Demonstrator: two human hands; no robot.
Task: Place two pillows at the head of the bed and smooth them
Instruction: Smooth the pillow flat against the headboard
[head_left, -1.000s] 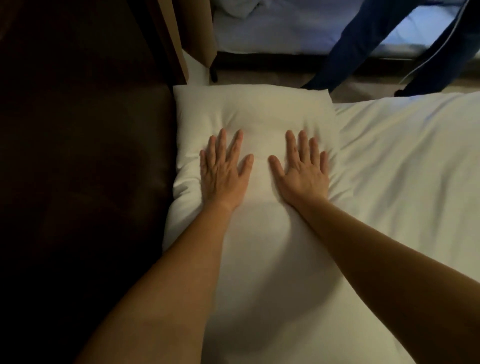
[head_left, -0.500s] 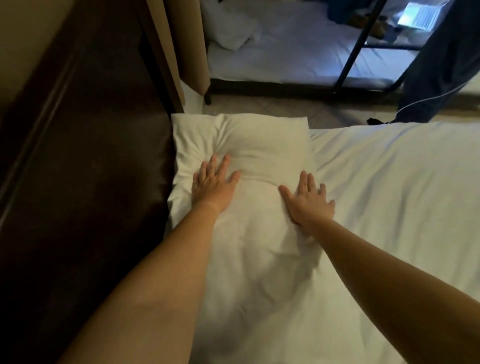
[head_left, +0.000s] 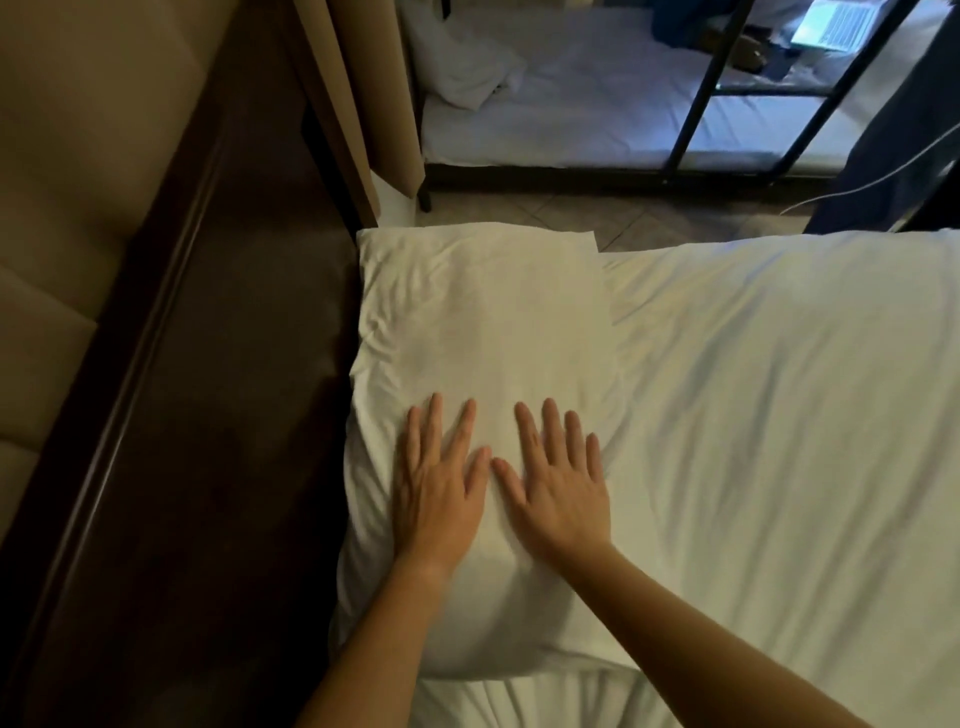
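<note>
Logged left hand (head_left: 441, 491) flat and palm down on the near half of a white pillow (head_left: 483, 322). Fingers straight, slightly fanned, pointing away from the body; thumb angled inward. Wrist roughly in line with the forearm, which enters from the bottom edge of the head view.

Logged right hand (head_left: 560, 486) in a mirrored pose just beside the left: palm down, fingers straight and lightly spread, thumb angled inward. Thumb tips close together; cannot tell whether touching. Right forearm running in from the lower right corner, crossing over the white bedsheet (head_left: 779, 415).

No pinching or curling at either hand; flat contact only.

Found the pillow lying lengthwise at the head of the bed, its long left side against the dark headboard (head_left: 218, 415), right side on the sheet. Creases seen in the far half of the case.

Only one pillow seen on this bed.

Beyond: tiled floor (head_left: 597, 213), a second bed (head_left: 571, 119) with a black metal frame (head_left: 696, 104), and an open laptop (head_left: 831, 23) on it.
</note>
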